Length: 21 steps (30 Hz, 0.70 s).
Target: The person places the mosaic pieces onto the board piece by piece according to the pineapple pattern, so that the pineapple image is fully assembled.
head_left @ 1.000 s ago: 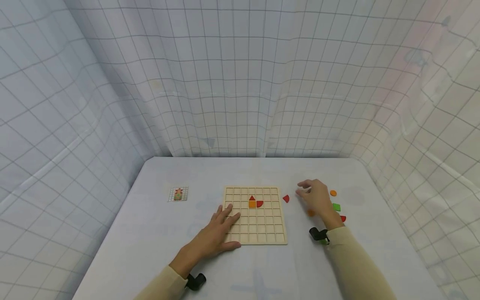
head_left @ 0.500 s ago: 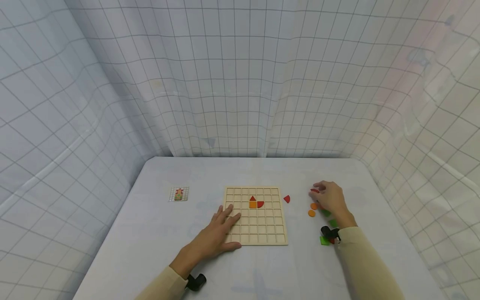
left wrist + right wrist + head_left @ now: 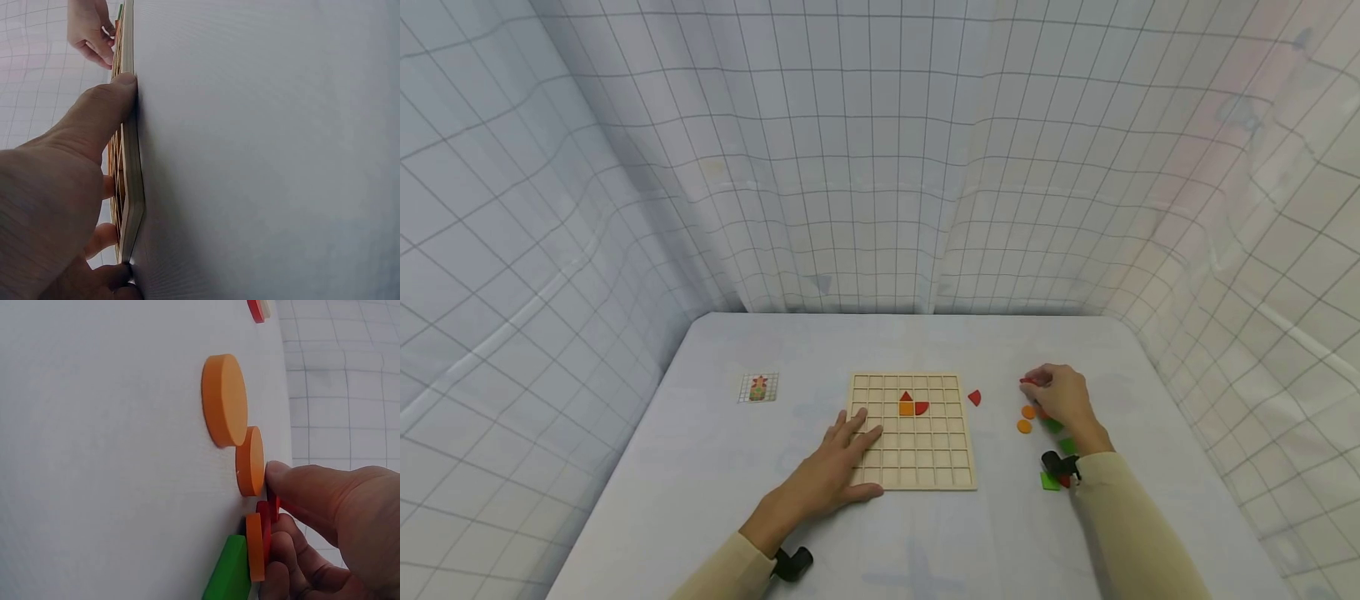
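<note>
Pattern card [image 3: 757, 387] well left of the wooden grid board [image 3: 925, 467], left hand [image 3: 833, 472] spread flat on the board's near-left corner, red quarter piece [image 3: 974, 397] just right of the board, right hand [image 3: 1060, 400] farther right pinching a red piece [image 3: 1027, 381] beside orange discs [image 3: 1024, 426].

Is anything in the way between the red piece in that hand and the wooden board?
Only a loose red quarter-circle piece lies on the table between the right hand, which pinches a small red piece, and the wooden grid board.
</note>
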{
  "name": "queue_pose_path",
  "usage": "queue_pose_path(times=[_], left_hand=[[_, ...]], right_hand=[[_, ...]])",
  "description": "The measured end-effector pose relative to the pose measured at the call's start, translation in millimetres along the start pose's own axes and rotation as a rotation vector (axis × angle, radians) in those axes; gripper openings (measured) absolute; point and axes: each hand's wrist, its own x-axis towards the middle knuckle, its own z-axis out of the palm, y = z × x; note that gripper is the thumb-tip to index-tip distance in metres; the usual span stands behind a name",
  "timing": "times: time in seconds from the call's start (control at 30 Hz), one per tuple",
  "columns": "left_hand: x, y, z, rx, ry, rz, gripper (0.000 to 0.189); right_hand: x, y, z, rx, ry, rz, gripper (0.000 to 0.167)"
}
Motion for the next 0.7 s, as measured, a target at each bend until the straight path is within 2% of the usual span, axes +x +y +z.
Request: queue_pose_path(times=[0.43, 0.7], left_hand=[[0.2, -1.2, 0.5, 0.010, 0.006, 0.012, 0.096], [-0.1, -0.1, -0.3, 0.006, 0.003, 0.007, 0.095]], right_hand=[[0.1, -2.5, 1.7, -0.018, -0.017, -0.049, 0.032], [0.4, -12.2, 0.8, 0.006, 0.002, -0.074, 0.027]])
